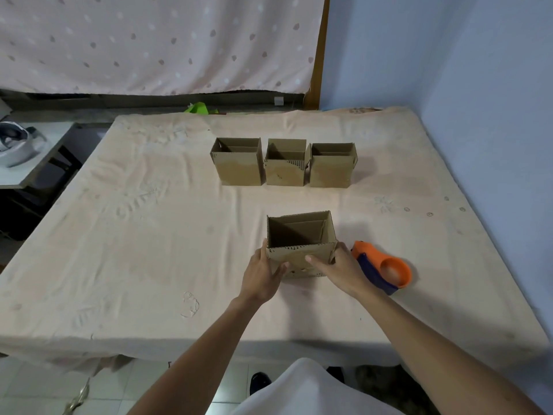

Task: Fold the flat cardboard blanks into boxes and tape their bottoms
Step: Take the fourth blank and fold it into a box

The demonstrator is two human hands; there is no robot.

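– Cardboard box (pixel 299 256), brown, corrugated and open-topped: where is it?
– Over the near middle of the peach cloth-covered table (pixel 149 235), between both hands. Whether its base rests on the cloth I cannot tell.
– How do the hands hold it?
– The left hand (pixel 263 277) grips its left wall, thumb on the near face. The right hand (pixel 338 271) grips the right corner, thumb also on the near face.
– Which way does it point?
– Upright, mouth upward, a broad face toward the person. The opening's longer side runs left to right.
– And nearby?
– An orange and blue tape dispenser (pixel 386 269) lies just right of the right hand. Three more brown open cardboard boxes (pixel 285 166) stand in a row farther back, well apart.
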